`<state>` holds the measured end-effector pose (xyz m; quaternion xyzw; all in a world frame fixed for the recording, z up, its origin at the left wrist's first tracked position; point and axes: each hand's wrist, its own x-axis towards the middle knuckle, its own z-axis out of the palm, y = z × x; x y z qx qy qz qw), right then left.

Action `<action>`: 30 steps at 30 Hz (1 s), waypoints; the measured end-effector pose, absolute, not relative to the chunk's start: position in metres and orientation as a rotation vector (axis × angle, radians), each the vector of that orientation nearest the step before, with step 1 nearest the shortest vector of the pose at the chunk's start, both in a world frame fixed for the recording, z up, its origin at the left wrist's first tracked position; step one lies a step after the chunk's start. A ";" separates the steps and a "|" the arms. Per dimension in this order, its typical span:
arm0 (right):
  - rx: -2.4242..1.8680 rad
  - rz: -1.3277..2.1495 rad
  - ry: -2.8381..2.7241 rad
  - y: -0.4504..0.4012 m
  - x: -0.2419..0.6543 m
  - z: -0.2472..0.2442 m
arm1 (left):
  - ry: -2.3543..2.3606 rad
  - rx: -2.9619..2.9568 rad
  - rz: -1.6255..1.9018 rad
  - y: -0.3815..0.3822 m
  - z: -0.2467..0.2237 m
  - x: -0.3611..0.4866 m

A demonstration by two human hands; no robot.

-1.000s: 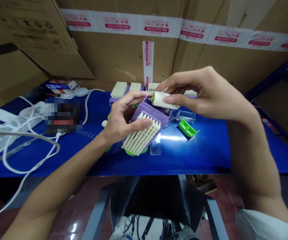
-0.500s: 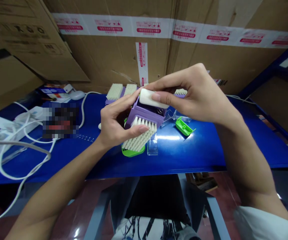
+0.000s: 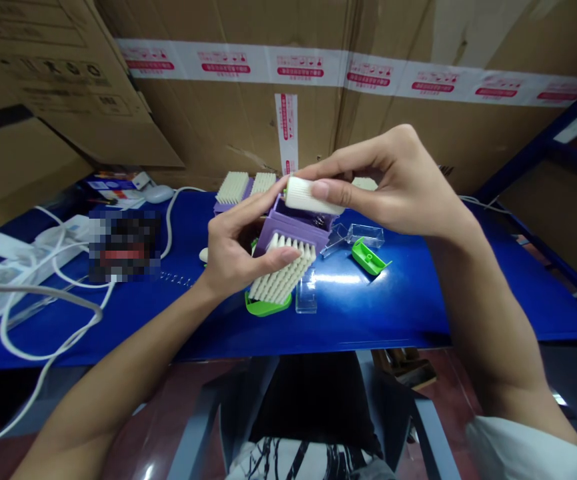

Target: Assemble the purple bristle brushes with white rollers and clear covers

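Observation:
Above the blue table, my left hand [image 3: 235, 250] is wrapped round a purple plastic housing [image 3: 295, 230] with pale bristles [image 3: 283, 273] on its lower side, the thumb lying on the bristles. My right hand [image 3: 383, 183] pinches a white ribbed roller [image 3: 308, 195] between thumb and fingers. The roller lies over the housing's open top, slightly tilted, with a bit of green at its left end. A dark inside shows below the roller. Whether the roller is seated cannot be made out.
Bristled purple pieces [image 3: 233, 188] stand behind my hands. Green parts [image 3: 368, 257] and clear plastic pieces [image 3: 306, 293] lie on the table [image 3: 393, 307]. White cables [image 3: 53, 333] and a spring [image 3: 175, 279] are at the left. Cardboard [image 3: 218, 120] walls the back.
The roller and my right thumb have shifted slightly to the right relative to the housing. My left hand keeps its hold. The whole view has moved a little.

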<state>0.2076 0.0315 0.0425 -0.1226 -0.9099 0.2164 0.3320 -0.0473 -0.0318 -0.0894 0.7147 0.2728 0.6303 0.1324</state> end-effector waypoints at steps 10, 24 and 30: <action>-0.405 0.515 -2.249 0.014 0.191 0.025 | 0.859 2.034 1.854 -0.037 -0.088 -0.042; -0.379 0.659 -1.887 0.007 0.162 -0.008 | 1.034 1.921 2.108 -0.040 -0.094 -0.029; -0.469 0.583 -1.791 -0.017 0.193 -0.011 | 0.838 1.918 2.114 -0.039 -0.076 0.027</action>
